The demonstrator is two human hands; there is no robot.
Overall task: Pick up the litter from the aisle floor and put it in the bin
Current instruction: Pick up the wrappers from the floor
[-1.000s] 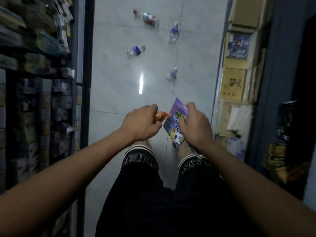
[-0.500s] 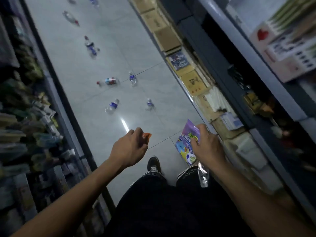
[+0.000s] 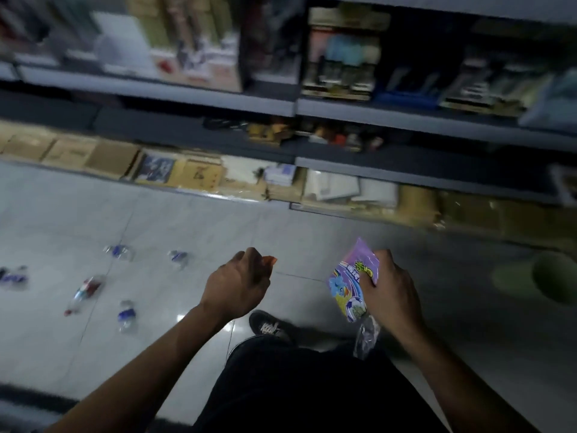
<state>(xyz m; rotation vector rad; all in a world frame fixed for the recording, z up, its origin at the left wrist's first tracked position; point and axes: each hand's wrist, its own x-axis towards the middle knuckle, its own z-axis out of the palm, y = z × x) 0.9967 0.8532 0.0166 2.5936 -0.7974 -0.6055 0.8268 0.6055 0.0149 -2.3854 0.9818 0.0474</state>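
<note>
My left hand [image 3: 237, 285] is curled around a small orange wrapper [image 3: 269, 260], only its tip showing past the fingers. My right hand [image 3: 390, 289] grips a purple cartoon snack packet [image 3: 349, 282], and a clear plastic wrapper [image 3: 366, 337] hangs below that hand. A green bin [image 3: 552, 279] stands on the floor at the right edge, blurred. Several plastic bottles lie on the white tiles to the left, among them a blue-labelled bottle [image 3: 126, 315], a red-labelled bottle [image 3: 84, 292] and a small bottle [image 3: 178, 257].
A shelf unit [image 3: 343, 107] full of goods runs across the top, with cardboard boxes [image 3: 93, 154] along its base at floor level. My black shoe [image 3: 271, 328] and dark shorts fill the lower middle. A dark shelf edge sits at the lower left.
The view has swung right, so the shelves now face me and the green bin has come into sight. My hands have drifted apart, each still holding its litter.
</note>
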